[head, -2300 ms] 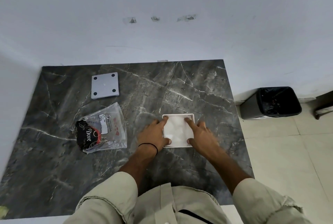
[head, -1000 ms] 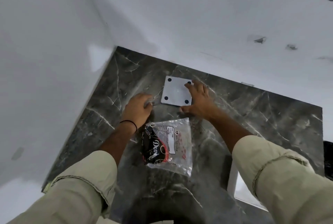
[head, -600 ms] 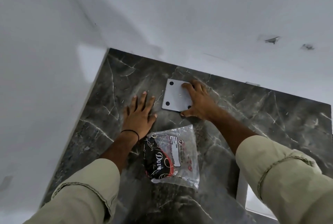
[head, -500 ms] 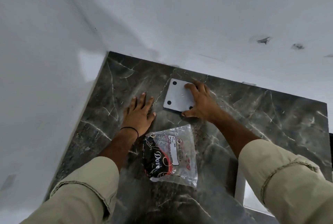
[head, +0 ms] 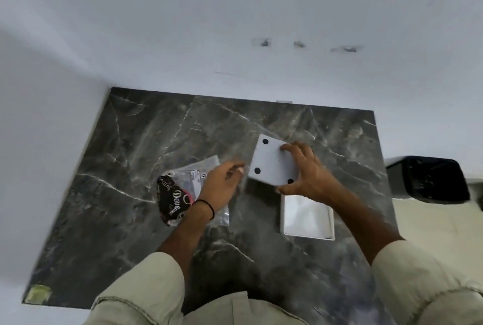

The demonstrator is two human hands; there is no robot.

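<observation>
Holding the grey plate (head: 271, 165) tilted above the tabletop (head: 156, 141), your right hand (head: 305, 175) has its grip clamped on the plate's right edge, thumb at the near corner. Your left hand (head: 222, 183) hovers over the plastic bag (head: 188, 173), fingers curled just beside the plate's left edge; whether that grip touches it cannot be told. The open white box (head: 307, 217) lies just beside the plate, nearer you. Judgement: pickup done; fitting the plate onto the box remains.

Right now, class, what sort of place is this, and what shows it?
Probably a room in a home or small workshop: a dark marble-look table stands against a patched white wall, a lined black bin sits on the tiled floor, and the right hand holds a white square plate.
</observation>
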